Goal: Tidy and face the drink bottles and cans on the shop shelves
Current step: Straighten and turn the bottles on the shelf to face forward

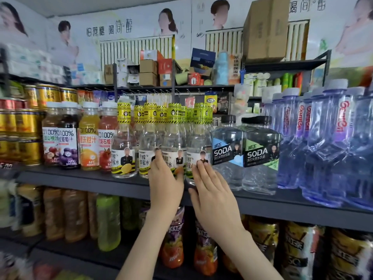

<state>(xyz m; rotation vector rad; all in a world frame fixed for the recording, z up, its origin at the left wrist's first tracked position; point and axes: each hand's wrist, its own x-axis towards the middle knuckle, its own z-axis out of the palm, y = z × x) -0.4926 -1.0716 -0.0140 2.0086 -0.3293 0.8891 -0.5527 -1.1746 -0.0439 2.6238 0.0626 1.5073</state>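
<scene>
A: Where is the left hand (165,178)?
B: Up at the middle shelf (80,177), against the row of clear bottles (150,114) with yellow and black striped caps. It lies on the third bottle (174,136) from the left, fingers (158,158) straight and pointing up, the tips reaching the gap beside the second bottle (146,142).
A: And the right hand (213,190)?
B: Just beside the left one. Its fingers (201,167) are straight and slightly spread, the tips touching the label of the fourth bottle (198,138), the thumb held out to the left. Neither hand curls round anything.
A: How do the bottles stand?
B: Upright along the near edge of the shelf, labels facing out, with more of the same kind behind. The first bottle (124,146) stands untouched at the left end.
A: What is around them?
B: To the left, four juice bottles (88,138) with white caps, then stacked gold cans (26,126). To the right, two soda bottles (227,152) with black caps, touching each other, then tall blue water bottles (327,138). The shelf below holds more drinks (109,221), blurred; cardboard boxes (266,29) sit high up at the far right
</scene>
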